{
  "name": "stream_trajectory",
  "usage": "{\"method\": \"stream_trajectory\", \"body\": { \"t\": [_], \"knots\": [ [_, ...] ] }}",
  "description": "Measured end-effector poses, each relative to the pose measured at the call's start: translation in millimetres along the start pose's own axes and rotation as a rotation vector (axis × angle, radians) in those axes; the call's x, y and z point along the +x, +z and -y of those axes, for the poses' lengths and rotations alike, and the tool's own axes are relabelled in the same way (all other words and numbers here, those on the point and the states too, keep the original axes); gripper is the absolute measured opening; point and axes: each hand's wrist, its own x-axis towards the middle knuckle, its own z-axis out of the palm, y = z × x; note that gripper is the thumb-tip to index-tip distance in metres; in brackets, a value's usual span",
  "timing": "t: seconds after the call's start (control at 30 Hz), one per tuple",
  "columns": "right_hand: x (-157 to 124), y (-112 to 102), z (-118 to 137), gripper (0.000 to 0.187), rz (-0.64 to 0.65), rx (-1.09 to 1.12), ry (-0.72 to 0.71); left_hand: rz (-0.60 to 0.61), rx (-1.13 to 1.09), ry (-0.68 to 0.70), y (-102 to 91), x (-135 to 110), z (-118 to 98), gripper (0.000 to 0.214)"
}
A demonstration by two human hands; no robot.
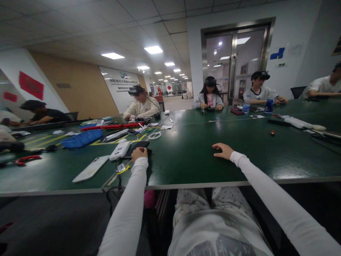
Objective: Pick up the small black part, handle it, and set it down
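My left hand (139, 153) rests on the green table (191, 156) with its fingers curled into a loose fist over a dark flat object (136, 146); what the fingers hold, if anything, is hidden. A white oblong device (119, 150) lies just left of it, and a silver phone (91, 169) lies face down further left. My right hand (223, 150) lies on bare green tabletop, palm down, fingers loosely bent, with nothing in it. Both arms wear white sleeves.
A blue tray (82, 138), red tools (24, 159), cables and a white ring (155, 135) lie to the left. A small red object (272, 133) sits right of centre. Several people sit around the far side with bottles (246, 104) and devices. The table's near edge (186, 185) is just before my knees.
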Motion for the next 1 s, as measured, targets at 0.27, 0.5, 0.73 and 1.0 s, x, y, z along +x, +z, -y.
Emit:
{"method": "stream_trajectory", "body": {
  "t": [0.27,0.5,0.73,1.0],
  "knots": [
    [0.3,-0.2,0.5,0.048,0.013,0.001,0.020,0.045,0.009,-0.002,4.1,3.5,4.1,0.022],
    [0.3,-0.8,0.6,0.048,0.018,0.025,0.036,0.063,0.005,0.007,5.8,4.4,5.7,0.024],
    [-0.1,-2.1,1.7,0.048,0.031,0.019,0.033,0.066,0.003,0.016,5.0,3.5,5.6,0.028],
    [-0.6,-1.7,4.2,0.046,0.012,0.008,0.028,0.145,0.023,0.167,7.5,-13.9,-14.1,0.023]
  ]
}}
